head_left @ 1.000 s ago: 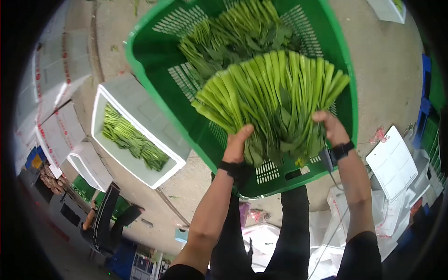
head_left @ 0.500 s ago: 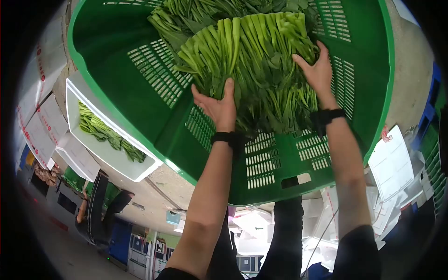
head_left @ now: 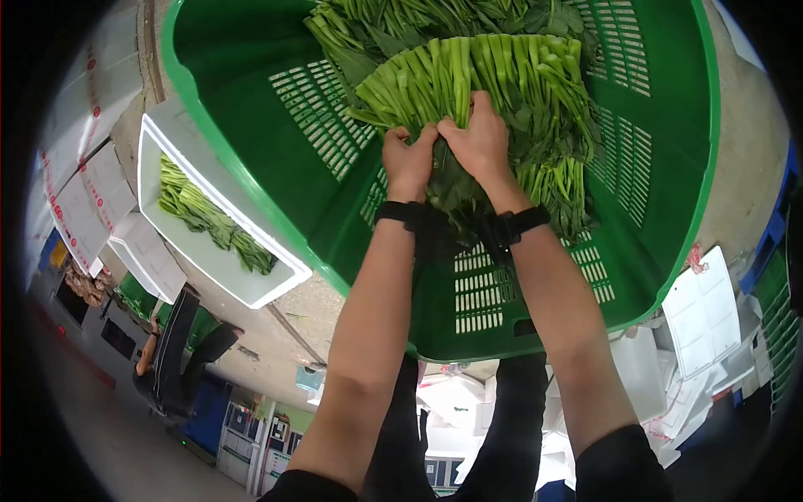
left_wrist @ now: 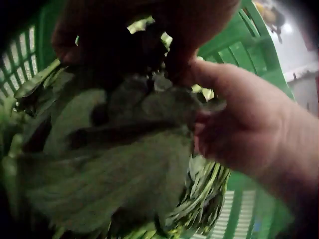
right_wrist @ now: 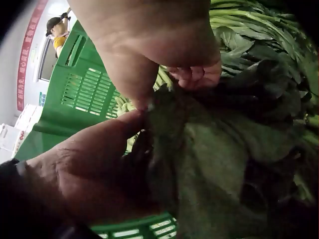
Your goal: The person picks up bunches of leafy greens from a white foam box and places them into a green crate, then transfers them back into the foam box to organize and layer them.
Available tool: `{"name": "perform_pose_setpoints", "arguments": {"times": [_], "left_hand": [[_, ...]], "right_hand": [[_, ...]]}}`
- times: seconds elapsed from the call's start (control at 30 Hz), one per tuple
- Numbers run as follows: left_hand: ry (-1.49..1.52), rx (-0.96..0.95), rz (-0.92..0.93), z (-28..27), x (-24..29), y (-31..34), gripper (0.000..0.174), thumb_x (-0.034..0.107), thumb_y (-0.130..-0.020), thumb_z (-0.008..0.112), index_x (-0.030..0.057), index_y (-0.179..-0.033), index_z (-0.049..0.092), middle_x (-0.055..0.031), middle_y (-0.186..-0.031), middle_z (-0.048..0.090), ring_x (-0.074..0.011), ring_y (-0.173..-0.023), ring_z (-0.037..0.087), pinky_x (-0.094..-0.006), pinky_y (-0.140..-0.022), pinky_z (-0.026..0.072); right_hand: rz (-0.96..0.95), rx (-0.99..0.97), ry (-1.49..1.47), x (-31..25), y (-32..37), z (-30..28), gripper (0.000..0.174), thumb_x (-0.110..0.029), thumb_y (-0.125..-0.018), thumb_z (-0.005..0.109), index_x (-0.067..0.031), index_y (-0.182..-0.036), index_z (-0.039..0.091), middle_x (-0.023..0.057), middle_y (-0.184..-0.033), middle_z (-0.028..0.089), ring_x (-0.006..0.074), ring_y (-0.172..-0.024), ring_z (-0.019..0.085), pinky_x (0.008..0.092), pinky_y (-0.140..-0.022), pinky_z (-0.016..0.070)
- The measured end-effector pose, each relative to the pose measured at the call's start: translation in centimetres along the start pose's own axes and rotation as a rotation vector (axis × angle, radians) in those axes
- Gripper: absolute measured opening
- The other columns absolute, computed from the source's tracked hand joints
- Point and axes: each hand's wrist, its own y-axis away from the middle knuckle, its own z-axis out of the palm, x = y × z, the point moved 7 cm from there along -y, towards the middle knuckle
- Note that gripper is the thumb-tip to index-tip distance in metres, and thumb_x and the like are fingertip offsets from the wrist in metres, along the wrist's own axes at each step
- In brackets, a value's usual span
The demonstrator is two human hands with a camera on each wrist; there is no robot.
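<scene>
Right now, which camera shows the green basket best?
The head view: shows much of the green basket, inside and rim. The left wrist catches only wall pieces around dark leaves; the right wrist, a slotted wall and lower strip.

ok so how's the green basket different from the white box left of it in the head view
The green basket has slotted walls, while the white box shows plain ones. The basket fills much more of the head view than the box does. The left hand and right hand grip leafy greens inside the basket; no hand is in the box. Both contain long-stemmed greens.
</scene>
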Motion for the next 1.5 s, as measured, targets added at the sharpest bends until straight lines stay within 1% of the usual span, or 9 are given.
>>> {"name": "perform_pose_setpoints", "arguments": {"times": [0.07, 0.43, 0.6, 0.73, 1.0, 1.17, 1.27, 1.37, 1.5], "left_hand": [[-0.138, 0.037, -0.033, -1.9, 1.4, 0.8, 0.054, 0.033, -0.073, 0.074, -0.0105, -0.100, 0.058, -0.0268, -0.107, 0.060, -0.0362, -0.104, 0.059, -0.0397, -0.088, 0.0456], [-0.221, 0.115, 0.288, -2.2, 0.8, 4.8, 0.068, 0.009, -0.088, 0.055, -0.0081, -0.143, 0.019, -0.0301, -0.144, 0.026, -0.0446, -0.129, 0.033, -0.0463, -0.109, 0.0272], [-0.283, 0.100, 0.195, -1.3, 1.0, 2.0, 0.075, 0.000, -0.082, 0.060, -0.0047, -0.144, 0.018, -0.0295, -0.136, 0.038, -0.0444, -0.123, 0.040, -0.0462, -0.106, 0.0306], [-0.401, 0.126, 0.149, -1.1, -0.4, 0.7, 0.067, -0.002, -0.081, 0.056, -0.0060, -0.139, 0.023, -0.0266, -0.133, 0.039, -0.0436, -0.122, 0.041, -0.0449, -0.104, 0.0324], [-0.779, 0.100, 0.643, 0.7, 2.0, 4.2, 0.076, 0.005, -0.080, 0.054, 0.0025, -0.149, 0.021, -0.0146, -0.157, 0.016, -0.0375, -0.142, 0.018, -0.0453, -0.110, 0.0241], [-0.833, 0.115, 0.636, 1.5, 0.6, 2.6, 0.082, 0.005, -0.079, 0.055, 0.0039, -0.151, 0.016, -0.0124, -0.158, 0.013, -0.0368, -0.143, 0.017, -0.0441, -0.111, 0.0224], [-0.906, 0.104, 0.514, 0.8, 3.7, 4.3, 0.079, 0.010, -0.082, 0.060, 0.0022, -0.148, 0.018, -0.0130, -0.156, 0.019, -0.0393, -0.138, 0.025, -0.0457, -0.110, 0.0227], [-0.718, 0.249, 0.608, -0.7, 6.6, 5.8, 0.062, 0.010, -0.080, 0.063, 0.0048, -0.138, 0.041, -0.0137, -0.140, 0.040, -0.0384, -0.125, 0.038, -0.0465, -0.101, 0.0316], [-0.586, -0.107, 0.990, 4.1, 6.8, 4.6, 0.021, 0.017, -0.077, 0.071, 0.0110, -0.098, 0.068, -0.0101, -0.093, 0.059, -0.0321, -0.091, 0.055, -0.0428, -0.078, 0.0447]], "right_hand": [[-0.102, 0.024, -0.077, -1.7, 1.7, 0.3, 0.041, -0.024, -0.075, 0.068, -0.0015, -0.106, 0.054, 0.0192, -0.090, 0.066, 0.0380, -0.088, 0.064, 0.0399, -0.072, 0.0499], [-0.108, -0.057, 0.132, -1.0, 3.4, 3.2, 0.042, -0.031, -0.080, 0.070, 0.0005, -0.104, 0.054, 0.0197, -0.096, 0.062, 0.0402, -0.086, 0.061, 0.0453, -0.068, 0.0495], [-0.344, 0.327, 0.347, 0.6, 1.7, -2.4, 0.040, -0.022, -0.085, 0.066, -0.0063, -0.120, 0.055, 0.0139, -0.102, 0.057, 0.0329, -0.093, 0.058, 0.0430, -0.079, 0.0466], [-0.402, 0.117, 0.341, 1.8, 2.4, -0.8, 0.045, -0.020, -0.088, 0.062, -0.0062, -0.129, 0.051, 0.0119, -0.097, 0.054, 0.0339, -0.094, 0.055, 0.0463, -0.084, 0.0425], [-0.501, 0.218, 0.362, 0.3, 4.7, 0.7, 0.044, -0.022, -0.090, 0.058, -0.0064, -0.131, 0.051, 0.0126, -0.118, 0.054, 0.0324, -0.106, 0.051, 0.0446, -0.088, 0.0396], [-0.385, 0.372, 0.277, 1.6, 5.0, -0.6, 0.037, -0.023, -0.088, 0.060, -0.0056, -0.120, 0.056, 0.0128, -0.118, 0.054, 0.0333, -0.104, 0.052, 0.0438, -0.085, 0.0402], [-0.078, 0.383, 0.245, 5.4, 5.4, -0.8, 0.029, -0.022, -0.086, 0.063, -0.0040, -0.108, 0.058, 0.0151, -0.110, 0.057, 0.0347, -0.098, 0.055, 0.0439, -0.082, 0.0421], [-0.178, 0.353, 0.209, 6.1, 4.1, -0.3, 0.027, -0.023, -0.084, 0.067, -0.0036, -0.101, 0.057, 0.0165, -0.098, 0.060, 0.0354, -0.092, 0.057, 0.0435, -0.079, 0.0437], [-0.099, 0.367, 0.084, 6.4, 2.6, -1.3, 0.027, -0.022, -0.083, 0.069, -0.0042, -0.100, 0.057, 0.0159, -0.088, 0.061, 0.0351, -0.086, 0.058, 0.0427, -0.077, 0.0440]]}}
